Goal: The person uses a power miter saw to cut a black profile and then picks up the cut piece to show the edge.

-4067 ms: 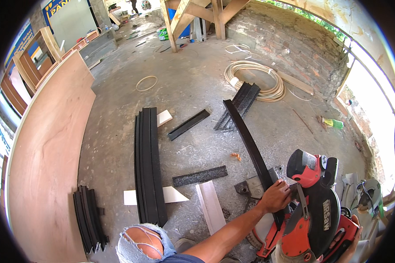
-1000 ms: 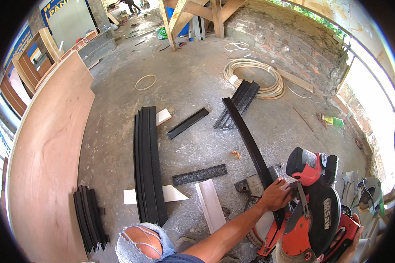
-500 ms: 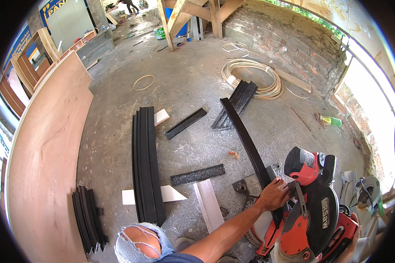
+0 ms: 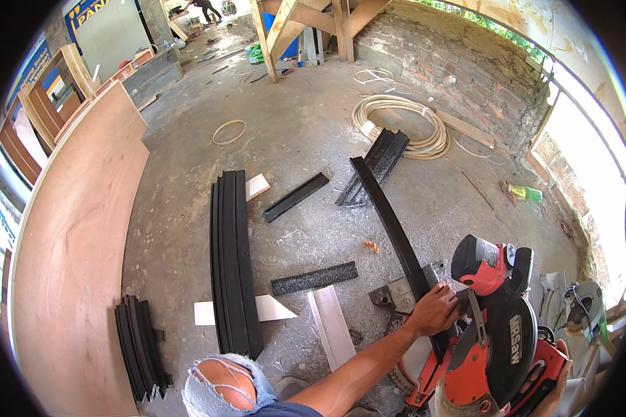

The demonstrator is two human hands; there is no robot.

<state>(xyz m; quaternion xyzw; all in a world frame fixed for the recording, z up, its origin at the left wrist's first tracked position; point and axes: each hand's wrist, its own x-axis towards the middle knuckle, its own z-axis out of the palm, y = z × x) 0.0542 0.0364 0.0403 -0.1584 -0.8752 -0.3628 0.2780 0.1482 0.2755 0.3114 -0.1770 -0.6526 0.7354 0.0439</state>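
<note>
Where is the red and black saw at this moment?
In the head view, the saw is at the lower right, immediately to the right of the left hand, which presses on the long black strip.

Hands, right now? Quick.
Left hand: closed on the black profile, beside the saw.
Right hand: at the saw's red handle, mostly hidden; open or closed can't be told.

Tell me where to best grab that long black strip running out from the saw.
Probably around the middle of the long black strip, across its narrow width, coming from above and its left. That stretch is uncovered and away from the saw. Nearer the saw suits less: the left hand holds it there.
</note>
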